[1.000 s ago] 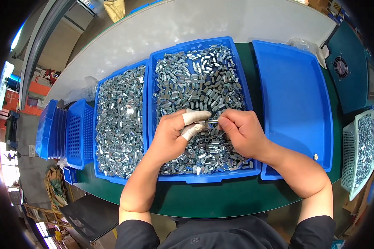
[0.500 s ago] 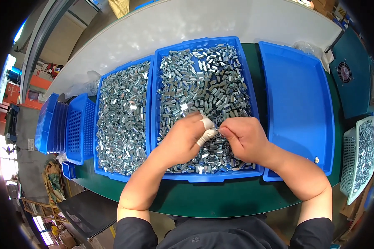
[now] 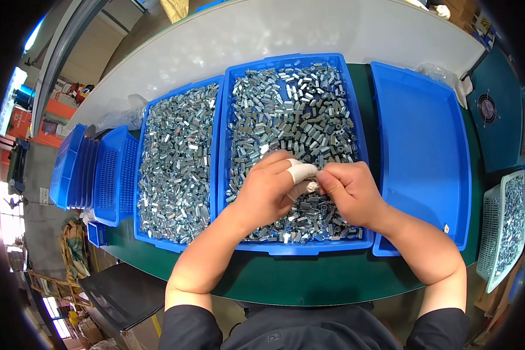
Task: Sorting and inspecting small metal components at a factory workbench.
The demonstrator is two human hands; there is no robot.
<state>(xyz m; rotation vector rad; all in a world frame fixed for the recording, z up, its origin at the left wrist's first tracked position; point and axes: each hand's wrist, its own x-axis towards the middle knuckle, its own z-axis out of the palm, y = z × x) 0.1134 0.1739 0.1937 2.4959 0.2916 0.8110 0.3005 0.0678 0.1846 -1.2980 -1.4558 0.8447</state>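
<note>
My left hand (image 3: 268,189) has white wraps on two digits, which are pinched together over the middle blue tray (image 3: 220,149). Against their tips press the thumb and curled fingers of my right hand (image 3: 353,193). Whatever lies between the two pinches is too small and too covered to name. Below and around both hands, the tray is heaped with short shiny metal hex pieces (image 3: 268,125), some showing a hole in the end.
To the left lies another blue tray (image 3: 139,224) of similar metal pieces, beside stacked blue baskets (image 3: 114,178). At right are a shallow blue tray (image 3: 423,151) with one small bit in its corner and a pale basket (image 3: 491,233) of metal parts. A white partition (image 3: 216,38) bounds the back.
The wrapped digits of my left hand have straightened toward my right hand, and the fingertips now meet more closely. The whole view has shifted slightly.
</note>
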